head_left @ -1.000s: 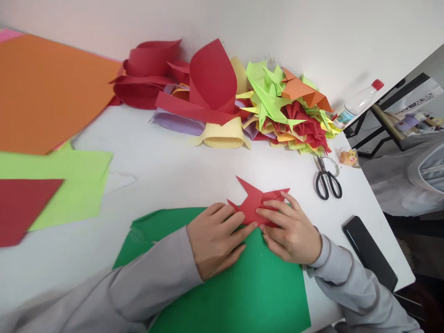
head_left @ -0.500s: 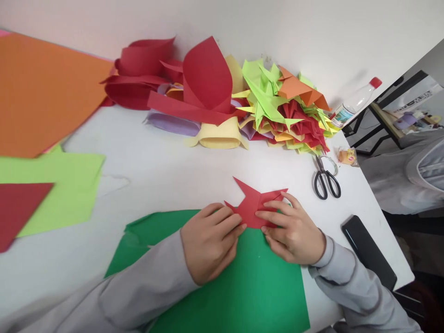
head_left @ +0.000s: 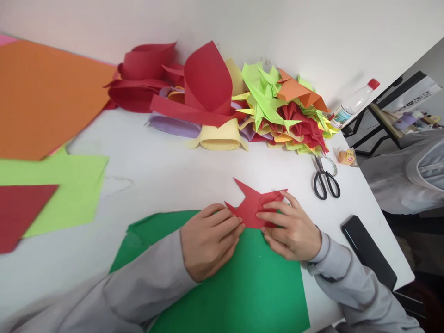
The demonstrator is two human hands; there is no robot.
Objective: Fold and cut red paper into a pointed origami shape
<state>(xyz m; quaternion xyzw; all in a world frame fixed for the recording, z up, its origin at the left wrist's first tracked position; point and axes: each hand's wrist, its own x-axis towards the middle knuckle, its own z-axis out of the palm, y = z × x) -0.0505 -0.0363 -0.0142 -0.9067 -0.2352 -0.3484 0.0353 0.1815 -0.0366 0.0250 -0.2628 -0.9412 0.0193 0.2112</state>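
Note:
A red folded paper shape with pointed tips lies at the far edge of a dark green sheet on the white table. My left hand presses its fingertips on the shape's left part, fingers curled together. On the right part rests my right hand, its fingers laid over the paper and pinching its edge. Both sleeves are grey.
A heap of folded and curled coloured papers lies along the wall. Black scissors and a black phone sit to the right, a plastic bottle behind. Orange, light green and red sheets lie at left.
My left fingertips have drawn back slightly to the left along the red shape. The right hand stays pressed on it. The view has shifted a little.

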